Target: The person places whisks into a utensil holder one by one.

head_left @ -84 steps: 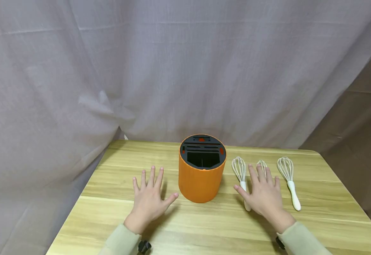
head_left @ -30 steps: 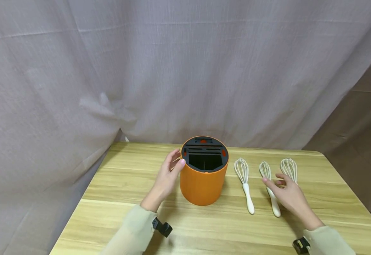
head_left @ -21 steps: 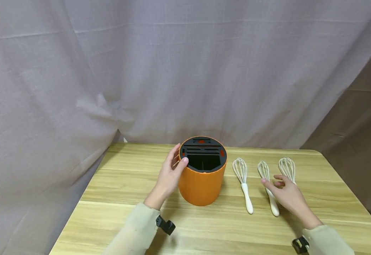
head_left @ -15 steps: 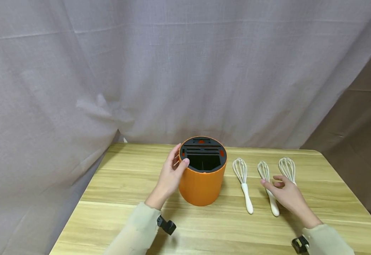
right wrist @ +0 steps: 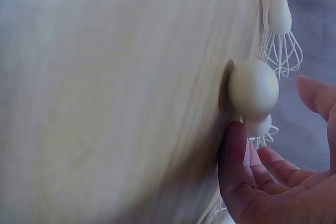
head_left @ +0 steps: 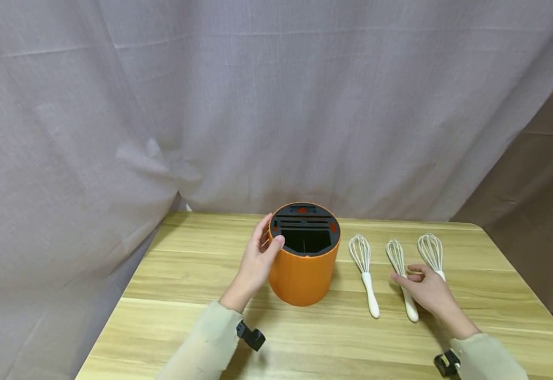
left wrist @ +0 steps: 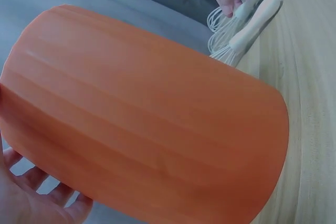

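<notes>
An orange round knife block (head_left: 300,277) with a black slotted top (head_left: 307,219) stands upright on the wooden table. My left hand (head_left: 257,261) holds its upper left side, thumb at the front rim and fingers round the side; the left wrist view shows these fingers (left wrist: 39,192) along the orange wall. Three whisks with white handles lie right of the block. At the middle whisk (head_left: 408,305) is my right hand (head_left: 428,287), its thumb and fingers apart on either side of the handle. In the right wrist view a gap shows between the thumb and the handle end (right wrist: 253,88).
The left whisk (head_left: 370,295) lies between the block and the middle one. The right whisk (head_left: 430,250) is partly hidden behind my right hand. A grey curtain (head_left: 276,105) hangs behind the table (head_left: 186,311), with a brown cloth (head_left: 533,211) at the right.
From flat over the table, my left hand has moved up to the block and taken hold of its side. My right hand has shifted right and lowered around the middle whisk's handle.
</notes>
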`<state>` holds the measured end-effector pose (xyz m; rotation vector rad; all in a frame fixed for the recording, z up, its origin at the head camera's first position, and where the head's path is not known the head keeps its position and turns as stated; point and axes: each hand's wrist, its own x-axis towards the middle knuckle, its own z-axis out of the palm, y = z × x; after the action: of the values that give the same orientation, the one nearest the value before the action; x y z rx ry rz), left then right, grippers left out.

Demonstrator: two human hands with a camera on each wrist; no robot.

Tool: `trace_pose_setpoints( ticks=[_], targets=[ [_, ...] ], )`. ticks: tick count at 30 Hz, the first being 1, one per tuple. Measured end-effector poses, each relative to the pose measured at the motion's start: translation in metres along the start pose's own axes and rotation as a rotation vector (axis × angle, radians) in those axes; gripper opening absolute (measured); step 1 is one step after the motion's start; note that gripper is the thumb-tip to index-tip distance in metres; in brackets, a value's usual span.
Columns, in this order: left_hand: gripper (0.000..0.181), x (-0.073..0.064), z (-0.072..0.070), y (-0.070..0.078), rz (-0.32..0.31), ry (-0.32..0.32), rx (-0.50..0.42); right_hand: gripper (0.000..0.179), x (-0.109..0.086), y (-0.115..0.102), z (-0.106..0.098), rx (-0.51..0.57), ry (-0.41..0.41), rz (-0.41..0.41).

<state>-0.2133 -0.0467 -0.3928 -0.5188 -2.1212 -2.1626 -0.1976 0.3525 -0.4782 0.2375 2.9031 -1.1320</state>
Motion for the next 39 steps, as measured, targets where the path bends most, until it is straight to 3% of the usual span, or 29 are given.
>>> trace_pose_setpoints(
  ticks=[7,16,25,33,39],
  targets=[
    [0.06,0.001,0.0,-0.002,0.011,-0.019,-0.01,0.086,-0.003,0.001,-0.002,0.041,-0.028,0.038],
    [0.059,0.0,-0.002,-0.001,-0.011,-0.014,-0.004,0.054,-0.003,0.003,0.003,0.073,-0.004,0.015],
    [0.059,0.0,-0.002,-0.001,-0.015,-0.022,0.002,0.051,-0.002,-0.002,0.0,0.101,0.006,0.003],
    [0.06,-0.001,-0.002,-0.003,-0.006,-0.021,0.004,0.055,0.001,-0.032,-0.01,0.282,0.052,-0.064],
    [0.06,-0.001,-0.002,-0.003,-0.008,-0.027,0.013,0.056,-0.002,-0.061,-0.02,0.358,0.079,-0.121]
  ],
)
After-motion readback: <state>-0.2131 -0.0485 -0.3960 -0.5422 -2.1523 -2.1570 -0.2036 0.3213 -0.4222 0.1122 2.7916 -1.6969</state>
